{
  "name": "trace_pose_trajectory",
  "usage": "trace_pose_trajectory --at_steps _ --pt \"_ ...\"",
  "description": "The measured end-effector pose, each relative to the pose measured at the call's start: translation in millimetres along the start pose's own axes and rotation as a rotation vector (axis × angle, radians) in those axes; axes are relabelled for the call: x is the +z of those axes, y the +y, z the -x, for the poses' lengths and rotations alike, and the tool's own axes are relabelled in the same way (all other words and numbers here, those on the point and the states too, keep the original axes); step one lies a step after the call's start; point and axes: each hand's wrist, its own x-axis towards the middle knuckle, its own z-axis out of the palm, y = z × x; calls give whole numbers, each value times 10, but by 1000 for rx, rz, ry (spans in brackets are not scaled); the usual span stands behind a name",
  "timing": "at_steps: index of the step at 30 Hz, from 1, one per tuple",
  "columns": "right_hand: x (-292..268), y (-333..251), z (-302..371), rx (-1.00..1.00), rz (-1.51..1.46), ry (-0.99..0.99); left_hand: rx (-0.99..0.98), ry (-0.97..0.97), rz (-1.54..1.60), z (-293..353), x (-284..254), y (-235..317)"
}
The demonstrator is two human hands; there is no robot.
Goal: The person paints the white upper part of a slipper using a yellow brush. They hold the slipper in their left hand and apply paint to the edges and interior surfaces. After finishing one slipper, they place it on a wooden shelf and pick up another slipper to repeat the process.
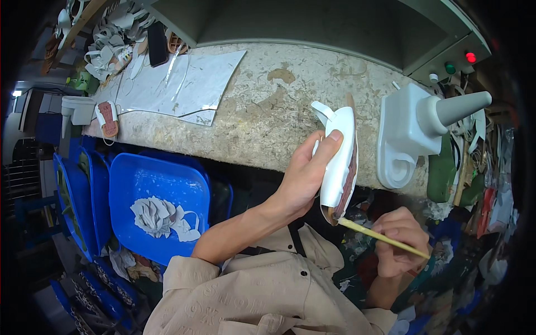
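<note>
Head view: I seem to be working the lower end of the white shoe (pixel 339 151), held over the front edge of the tabletop (pixel 262 123), which calls for keeping it steady against the pale yellow stick (pixel 385 239). My left hand (pixel 304 181) clasps the shoe, thumb pressed on top; my right hand (pixel 401 240), fingers curled, pinches the stick, its tip at that end.

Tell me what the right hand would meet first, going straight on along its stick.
Probably the near end of the white shoe piece in the left hand: the right hand points its yellow stick there, though depth leaves contact unclear.
</note>
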Motion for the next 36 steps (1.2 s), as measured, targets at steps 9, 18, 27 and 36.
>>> trace_pose_trajectory --at_steps 9,18,27,36 --pt "-5 46 -274 164 -56 -16 106 8 -90 -10 -39 27" --pt "-22 156 -211 187 -203 15 83 -16 -70 12 3 76" --pt "50 211 -168 -135 -43 -33 18 4 -26 12 12 116" --pt "53 164 -60 -19 -5 103 -11 12 88 -90 66 54"
